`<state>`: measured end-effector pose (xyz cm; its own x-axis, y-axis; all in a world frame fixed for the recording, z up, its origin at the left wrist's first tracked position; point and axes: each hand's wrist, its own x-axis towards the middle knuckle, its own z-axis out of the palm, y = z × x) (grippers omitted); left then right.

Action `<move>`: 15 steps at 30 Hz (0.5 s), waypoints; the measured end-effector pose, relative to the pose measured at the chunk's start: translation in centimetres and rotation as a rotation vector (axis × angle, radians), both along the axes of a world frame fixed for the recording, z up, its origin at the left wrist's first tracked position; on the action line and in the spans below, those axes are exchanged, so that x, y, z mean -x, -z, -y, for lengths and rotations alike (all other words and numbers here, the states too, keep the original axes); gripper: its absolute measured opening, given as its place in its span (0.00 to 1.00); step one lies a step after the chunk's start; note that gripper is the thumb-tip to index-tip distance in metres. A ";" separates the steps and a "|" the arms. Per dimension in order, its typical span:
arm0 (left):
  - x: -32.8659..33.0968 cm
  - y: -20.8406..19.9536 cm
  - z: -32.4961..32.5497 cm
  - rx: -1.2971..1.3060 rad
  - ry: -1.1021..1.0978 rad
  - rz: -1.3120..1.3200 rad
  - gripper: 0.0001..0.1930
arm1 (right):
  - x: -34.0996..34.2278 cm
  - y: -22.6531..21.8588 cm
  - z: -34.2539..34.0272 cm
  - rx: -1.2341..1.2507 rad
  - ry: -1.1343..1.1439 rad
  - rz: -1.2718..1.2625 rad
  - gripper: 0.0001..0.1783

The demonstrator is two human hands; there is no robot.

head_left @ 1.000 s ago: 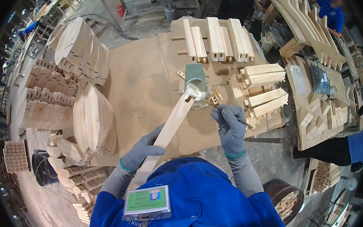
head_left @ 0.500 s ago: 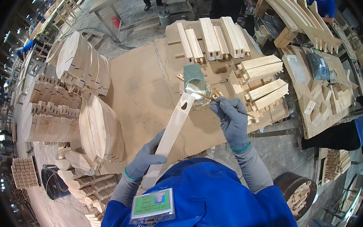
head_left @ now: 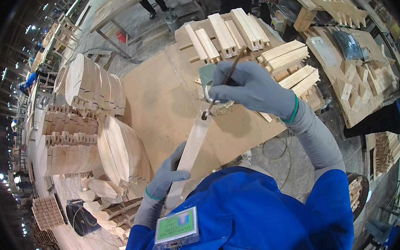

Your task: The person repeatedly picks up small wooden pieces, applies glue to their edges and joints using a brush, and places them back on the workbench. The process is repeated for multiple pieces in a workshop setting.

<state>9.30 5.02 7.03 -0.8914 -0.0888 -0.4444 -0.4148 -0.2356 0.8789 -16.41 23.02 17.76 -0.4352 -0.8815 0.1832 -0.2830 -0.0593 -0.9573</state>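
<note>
My gloved left hand (head_left: 165,175) is wrapped round the lower part of a pale flat wooden piece (head_left: 192,145), which slants up and away from me. Near the far end of this piece is a dark oval slot (head_left: 204,116). In my gloved right hand (head_left: 257,89) is a thin brush-like stick (head_left: 236,62), pinched nearly upright, its lower tip at the slot. Whether the tip has bristles is too small to tell. Behind that hand, a round pot (head_left: 207,91) is mostly hidden, beside a green block (head_left: 207,73).
Brown cardboard (head_left: 151,90) covers the work surface. Slotted wooden bars (head_left: 223,35) lie at its far side, more bars (head_left: 285,56) at the right. Curved wooden panels (head_left: 122,152) stand stacked at the left. A person in dark trousers (head_left: 376,118) is at the right.
My right hand has moved left and over the wooden piece, bringing the stick's tip from the pot to the slot. The left hand keeps its hold. The whole view has shifted slightly.
</note>
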 end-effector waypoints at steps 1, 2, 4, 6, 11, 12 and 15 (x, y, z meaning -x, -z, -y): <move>0.0 0.0 0.0 -0.021 0.012 0.003 0.55 | -0.2 -0.2 -0.1 -0.005 -0.013 -0.062 0.13; -0.1 0.0 0.0 -0.043 0.023 0.009 0.55 | -0.6 -0.4 -0.4 -0.011 -0.027 -0.120 0.13; -0.2 -0.2 -0.2 -0.072 0.031 0.018 0.55 | -0.7 -0.2 -0.3 0.010 -0.039 -0.125 0.14; 0.1 -0.6 -0.4 -0.092 0.043 0.018 0.55 | -0.2 0.4 -0.1 0.058 -0.017 -0.026 0.14; 0.0 -0.4 -0.7 -0.112 0.019 0.023 0.55 | -0.8 -1.1 -0.7 -0.134 -0.024 -0.149 0.13; -0.1 -0.2 -0.7 -0.114 0.013 0.026 0.55 | -0.9 -1.3 -0.7 -0.182 -0.044 -0.116 0.12; -0.1 0.2 -0.7 -0.098 0.033 0.004 0.55 | -0.8 0.6 -0.2 -0.013 -0.027 0.266 0.13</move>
<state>9.39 5.72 6.88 -0.8911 -0.0153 -0.4535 -0.4275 -0.3063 0.8505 -15.61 23.18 17.11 -0.4432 -0.8948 0.0539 -0.0194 -0.0506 -0.9985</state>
